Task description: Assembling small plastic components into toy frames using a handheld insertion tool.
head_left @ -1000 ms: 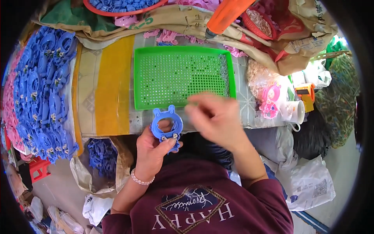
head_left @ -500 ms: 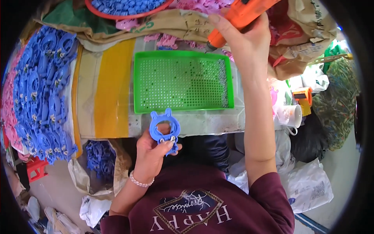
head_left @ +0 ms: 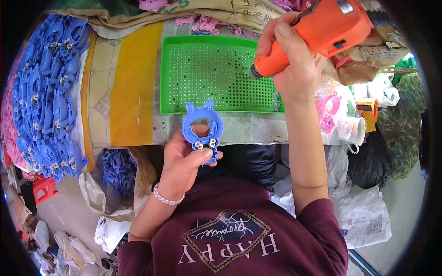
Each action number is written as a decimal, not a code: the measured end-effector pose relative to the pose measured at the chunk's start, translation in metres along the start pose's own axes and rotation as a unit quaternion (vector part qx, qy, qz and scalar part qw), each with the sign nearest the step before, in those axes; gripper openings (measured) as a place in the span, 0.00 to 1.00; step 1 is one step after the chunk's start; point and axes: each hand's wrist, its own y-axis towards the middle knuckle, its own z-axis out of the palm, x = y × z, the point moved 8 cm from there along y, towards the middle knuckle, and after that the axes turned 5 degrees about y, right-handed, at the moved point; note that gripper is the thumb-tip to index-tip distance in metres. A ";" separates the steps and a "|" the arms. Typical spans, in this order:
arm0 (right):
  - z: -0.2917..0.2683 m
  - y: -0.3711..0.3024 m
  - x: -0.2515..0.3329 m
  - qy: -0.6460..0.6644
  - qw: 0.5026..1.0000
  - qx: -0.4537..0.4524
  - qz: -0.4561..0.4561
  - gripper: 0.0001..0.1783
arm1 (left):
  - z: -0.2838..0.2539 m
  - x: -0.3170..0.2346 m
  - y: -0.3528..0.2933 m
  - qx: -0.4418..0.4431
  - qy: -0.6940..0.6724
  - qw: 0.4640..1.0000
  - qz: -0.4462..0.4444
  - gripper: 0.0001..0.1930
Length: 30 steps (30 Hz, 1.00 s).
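My left hand (head_left: 184, 158) pinches a blue plastic frame (head_left: 189, 126) by its lower end, the thumb on top. The frame has a round opening, two ear-like knobs at its top and small white pieces near the thumb. It is held up just in front of the green perforated tray (head_left: 164, 78). My right hand (head_left: 297, 69) is wrapped round an orange electric screwdriver (head_left: 322, 32), whose dark tip points left over the tray's right part. A strip of small silvery screws (head_left: 276, 101) lies at the tray's right end, partly hidden by my right arm.
Blue frames (head_left: 46, 92) are piled at the left, with more in a sack (head_left: 119, 170) below. Pink parts (head_left: 207, 25) lie behind the tray. A white mug (head_left: 353, 129) and an orange tape dispenser (head_left: 367, 109) stand at the right, near plastic bags (head_left: 366, 221).
My right hand has brought the screwdriver down and nearer, so its tip now hangs over the tray. The blue frame stays in my left hand, turned slightly. The whole view has shifted.
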 end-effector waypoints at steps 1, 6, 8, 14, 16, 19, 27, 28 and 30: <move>0.003 -0.003 -0.002 0.002 1.000 0.000 0.003 0.11 | 0.000 0.000 0.000 -0.006 0.015 1.000 0.001 0.22; 0.004 -0.013 -0.014 0.015 0.998 -0.059 0.011 0.18 | 0.000 0.001 0.001 -0.016 0.042 0.999 0.003 0.21; 0.004 -0.016 -0.020 0.031 0.998 -0.055 0.024 0.19 | 0.000 0.000 0.001 -0.017 0.042 0.999 0.002 0.20; 0.000 -0.019 -0.030 0.039 0.998 -0.047 0.023 0.21 | 0.000 0.001 0.002 -0.016 0.039 0.999 0.012 0.20; -0.002 -0.018 -0.031 0.030 0.998 -0.055 0.020 0.21 | 0.000 0.000 0.002 -0.016 0.038 0.999 0.012 0.20; -0.003 -0.017 -0.033 0.035 0.998 -0.042 0.012 0.21 | 0.000 0.001 0.003 -0.009 0.036 0.999 0.012 0.19; -0.001 -0.020 -0.035 0.060 0.997 -0.046 0.031 0.21 | -0.001 0.001 0.003 -0.007 0.031 0.999 0.014 0.20; -0.001 -0.020 -0.035 0.061 0.997 -0.046 0.031 0.21 | -0.001 0.002 0.002 -0.007 0.031 0.999 0.014 0.20; -0.001 -0.021 -0.035 0.059 0.997 -0.047 0.032 0.20 | 0.000 0.002 0.001 -0.006 0.030 0.999 0.013 0.20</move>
